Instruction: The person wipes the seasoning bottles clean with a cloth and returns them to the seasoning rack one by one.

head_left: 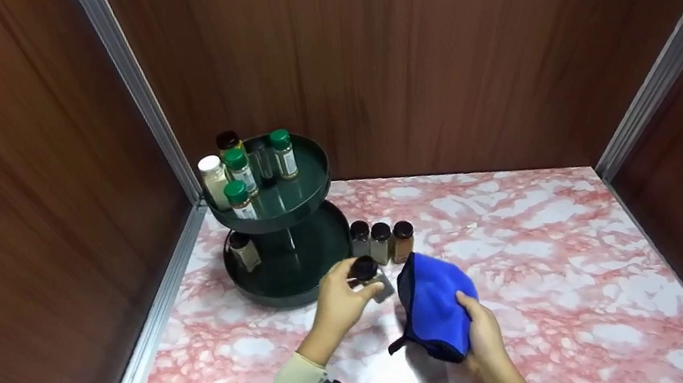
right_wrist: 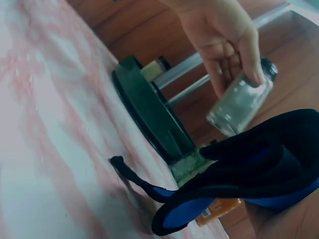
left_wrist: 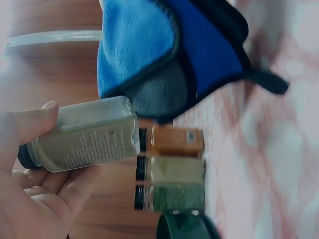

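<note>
My left hand [head_left: 340, 301] grips a square glass spice jar [left_wrist: 94, 134] with a black cap, thumb on one side and fingers on the other. The jar is tilted above the table, its pale contents and printed text visible in the left wrist view. My right hand [head_left: 490, 339] holds a blue cloth piece [head_left: 438, 303] with black edging and a short black strap [right_wrist: 134, 174]. This folded piece, perhaps a mitt or pouch, is just right of the jar. The right fingers behind it are hidden.
A dark green two-tier round rack [head_left: 322, 242] stands at the left. Its upper tray [head_left: 307, 190] bears several bottles; a black-capped jar [head_left: 246, 253] sits on the lower one. Beside it stand a green-filled jar [left_wrist: 178, 197], a beige jar [left_wrist: 177, 169] and an orange jar [left_wrist: 177, 141]. Wood-grain walls [head_left: 362, 65] enclose the marbled table.
</note>
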Motion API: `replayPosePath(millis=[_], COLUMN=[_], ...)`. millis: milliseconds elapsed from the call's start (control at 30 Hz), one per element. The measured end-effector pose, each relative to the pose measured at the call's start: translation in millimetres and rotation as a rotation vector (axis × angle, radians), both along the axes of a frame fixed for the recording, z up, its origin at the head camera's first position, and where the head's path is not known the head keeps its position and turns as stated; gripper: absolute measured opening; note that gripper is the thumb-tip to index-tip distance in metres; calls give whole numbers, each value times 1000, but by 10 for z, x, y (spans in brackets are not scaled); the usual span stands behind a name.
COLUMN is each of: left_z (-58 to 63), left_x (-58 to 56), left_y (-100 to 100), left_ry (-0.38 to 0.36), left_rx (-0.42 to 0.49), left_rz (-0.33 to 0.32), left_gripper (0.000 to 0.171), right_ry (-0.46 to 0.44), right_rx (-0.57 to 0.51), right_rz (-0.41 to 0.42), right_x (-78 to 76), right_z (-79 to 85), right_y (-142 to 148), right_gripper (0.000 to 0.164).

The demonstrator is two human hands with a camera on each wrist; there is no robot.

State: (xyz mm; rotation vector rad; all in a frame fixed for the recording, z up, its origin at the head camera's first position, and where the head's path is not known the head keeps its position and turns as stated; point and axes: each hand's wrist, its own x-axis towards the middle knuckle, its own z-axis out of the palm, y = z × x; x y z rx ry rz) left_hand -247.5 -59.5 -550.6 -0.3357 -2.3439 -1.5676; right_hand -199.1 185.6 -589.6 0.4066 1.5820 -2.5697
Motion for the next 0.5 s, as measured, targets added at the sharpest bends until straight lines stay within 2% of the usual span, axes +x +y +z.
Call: replayPosePath(millis=[200,333,500], left_z=[37,46,-9], left_x=[-111,-179,-254], left_y=[-287,-451,-606], left_ry=[7,24,29], left_rx=[-95,-112,-114], left_rz=[100,145,209], left_gripper=[43,44,45], right_ry=[22,16,30], right_rx=[133,150,147], right_rz=[-19,-30,-45], right_x=[20,24,39], right_z=[11,19,22], right_y=[28,40,49], right_gripper=[53,52,52])
